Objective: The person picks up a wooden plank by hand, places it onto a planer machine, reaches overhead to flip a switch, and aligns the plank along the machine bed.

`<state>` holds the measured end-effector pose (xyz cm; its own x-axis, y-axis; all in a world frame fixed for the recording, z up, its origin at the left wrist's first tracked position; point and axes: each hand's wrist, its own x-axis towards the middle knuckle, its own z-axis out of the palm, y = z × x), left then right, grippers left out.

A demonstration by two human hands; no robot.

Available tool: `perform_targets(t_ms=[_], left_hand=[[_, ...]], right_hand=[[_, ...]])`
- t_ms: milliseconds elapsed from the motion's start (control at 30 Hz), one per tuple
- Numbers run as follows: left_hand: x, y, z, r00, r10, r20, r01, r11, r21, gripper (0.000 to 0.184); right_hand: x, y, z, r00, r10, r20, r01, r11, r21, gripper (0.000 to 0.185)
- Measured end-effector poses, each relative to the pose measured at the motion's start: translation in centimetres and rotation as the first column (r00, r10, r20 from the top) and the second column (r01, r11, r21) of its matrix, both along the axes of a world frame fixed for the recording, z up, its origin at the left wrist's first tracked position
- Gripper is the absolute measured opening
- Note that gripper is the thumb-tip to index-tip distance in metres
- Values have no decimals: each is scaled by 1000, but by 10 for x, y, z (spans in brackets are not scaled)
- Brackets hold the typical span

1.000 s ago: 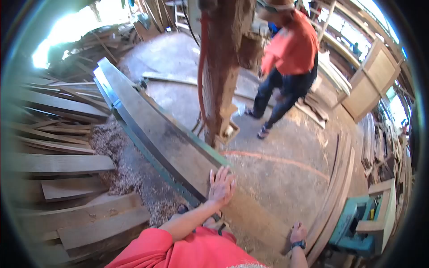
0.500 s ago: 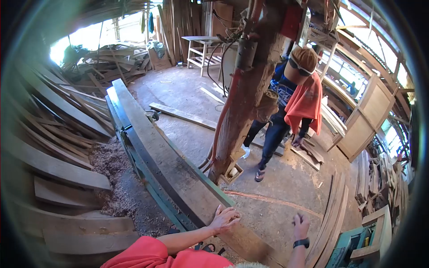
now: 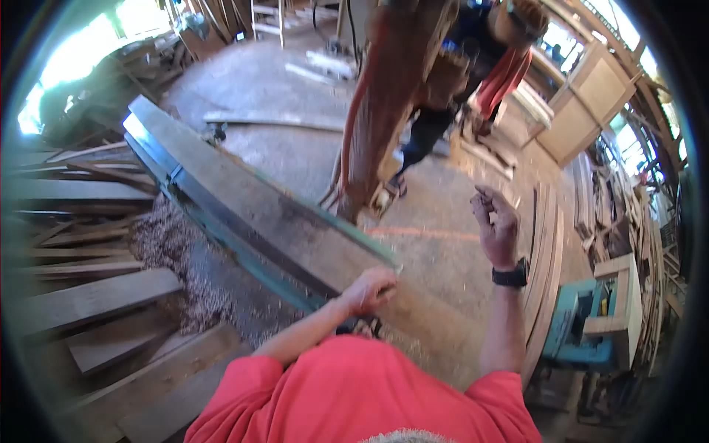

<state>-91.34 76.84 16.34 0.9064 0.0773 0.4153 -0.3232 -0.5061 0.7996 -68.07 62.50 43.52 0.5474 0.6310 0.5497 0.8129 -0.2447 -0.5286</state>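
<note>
A long wooden plank (image 3: 295,231) lies along the bed of a green machine (image 3: 354,235); its near end is blurred. My left hand (image 3: 369,290) is on the plank close to its far edge, with the fingers bent down against the wood. Raised in the air to the right of the plank, my right hand (image 3: 498,227) has loosely bent fingers, a dark wristband below it, and nothing in its grasp. Between the machine and a person in dark clothes (image 3: 484,55) stands a thick wooden post (image 3: 380,103).
Stacked boards (image 3: 111,303) and a heap of shavings (image 3: 181,258) lie left of the machine. Long boards (image 3: 543,258) are on the floor at right, beside a teal machine (image 3: 580,325). A wooden panel (image 3: 591,96) leans farther back. One loose board (image 3: 277,119) crosses the floor.
The view has tilted down and shifted. My right hand has risen away from the low right side. My left hand's fingers, spread before, are now curled on the plank.
</note>
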Motion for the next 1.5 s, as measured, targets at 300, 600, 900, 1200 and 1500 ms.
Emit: perform_targets(t_ms=[300, 600, 900, 1200, 1500], left_hand=[[-8, -9, 3, 992, 123, -35, -118, 985, 129, 18], [-4, -22, 10, 976, 194, -100, -151, 931, 331, 23], [4, -32, 14, 938, 303, -169, -189, 855, 483, 30], [10, -37, 16, 916, 327, -234, -172, 844, 508, 28], [11, -38, 12, 909, 343, -236, -157, 807, 569, 32]], right_hand=[[-28, -141, -192, 911, -328, -249, 87, 745, -661, 39], [-81, -212, -251, 841, -517, -160, 387, 781, -490, 37], [-77, -213, -252, 818, -518, -252, 400, 826, -397, 36], [-71, -213, -243, 826, -484, -289, 329, 830, -449, 37], [-67, -212, -239, 836, -471, -283, 318, 835, -450, 38]])
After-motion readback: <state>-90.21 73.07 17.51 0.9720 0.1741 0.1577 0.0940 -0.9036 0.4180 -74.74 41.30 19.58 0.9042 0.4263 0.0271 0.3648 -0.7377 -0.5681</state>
